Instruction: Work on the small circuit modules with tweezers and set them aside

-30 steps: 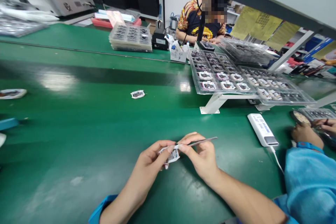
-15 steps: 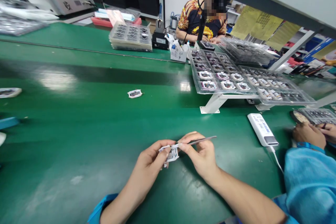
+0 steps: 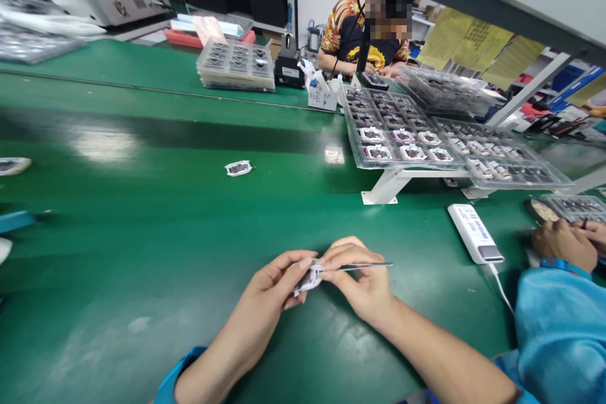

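Observation:
My left hand pinches a small white part between thumb and fingers, low over the green belt. Close beside it, my right hand grips metal tweezers, whose tip rests on the part. The part is tilted edge-on, so its face is mostly hidden. Another small white part lies alone on the belt further out.
Clear trays of parts sit on a white stand at right, with a stack of trays at the back. A white device with cable lies right. A co-worker's hands and blue sleeve are at far right; another person sits across.
The part in my left hand has tipped over to edge-on and my hands have closed together. The loose part on the belt has drifted left.

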`<state>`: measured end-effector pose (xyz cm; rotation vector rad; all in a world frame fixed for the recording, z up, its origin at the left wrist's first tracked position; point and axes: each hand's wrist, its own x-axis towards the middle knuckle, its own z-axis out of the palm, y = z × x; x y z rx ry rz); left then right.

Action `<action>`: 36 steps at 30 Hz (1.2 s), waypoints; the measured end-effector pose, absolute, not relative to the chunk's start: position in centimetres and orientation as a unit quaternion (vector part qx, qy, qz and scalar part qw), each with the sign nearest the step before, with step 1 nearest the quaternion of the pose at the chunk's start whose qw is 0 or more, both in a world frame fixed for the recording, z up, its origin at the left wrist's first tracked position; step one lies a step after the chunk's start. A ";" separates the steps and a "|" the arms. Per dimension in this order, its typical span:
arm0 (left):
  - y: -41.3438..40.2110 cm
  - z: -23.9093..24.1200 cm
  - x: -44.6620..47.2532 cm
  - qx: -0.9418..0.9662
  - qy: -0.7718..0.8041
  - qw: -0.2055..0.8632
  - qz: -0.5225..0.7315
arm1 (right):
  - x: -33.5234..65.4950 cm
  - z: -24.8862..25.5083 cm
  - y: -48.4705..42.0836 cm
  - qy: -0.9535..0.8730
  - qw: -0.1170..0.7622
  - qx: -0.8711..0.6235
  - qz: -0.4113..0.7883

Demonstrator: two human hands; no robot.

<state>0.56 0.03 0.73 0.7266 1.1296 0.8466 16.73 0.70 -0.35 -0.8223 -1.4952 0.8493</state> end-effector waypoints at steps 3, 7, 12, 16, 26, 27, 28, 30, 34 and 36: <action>0.2 0.8 0.5 0.357 0.496 0.698 0.373 | 16.8 -0.3 0.7 -0.611 0.579 -0.373 0.391; 0.4 1.1 0.6 0.416 0.502 0.658 0.377 | 16.9 -0.1 0.7 -0.525 0.573 -0.427 0.463; 0.3 1.2 0.7 0.464 0.500 0.624 0.382 | 16.9 -0.1 0.9 -0.469 0.538 -0.465 0.524; 0.1 1.2 0.6 0.475 0.506 0.610 0.383 | 16.8 -0.2 1.1 -0.455 0.544 -0.457 0.538; 0.1 1.3 0.5 0.479 0.496 0.618 0.379 | 16.8 0.1 1.2 -0.450 0.566 -0.433 0.538; 0.1 1.3 0.5 0.479 0.496 0.618 0.378 | 16.9 0.1 1.2 -0.450 0.566 -0.431 0.540; 0.1 1.3 0.4 0.480 0.496 0.617 0.378 | 16.9 0.1 1.2 -0.450 0.566 -0.430 0.541; 0.1 1.3 0.4 0.483 0.496 0.615 0.378 | 16.9 0.0 1.2 -0.450 0.564 -0.431 0.542; 0.0 1.3 0.5 0.483 0.496 0.612 0.381 | 16.9 -0.1 1.2 -0.452 0.563 -0.432 0.540; 0.0 1.3 0.5 0.480 0.496 0.613 0.385 | 16.9 -0.1 1.2 -0.455 0.563 -0.434 0.537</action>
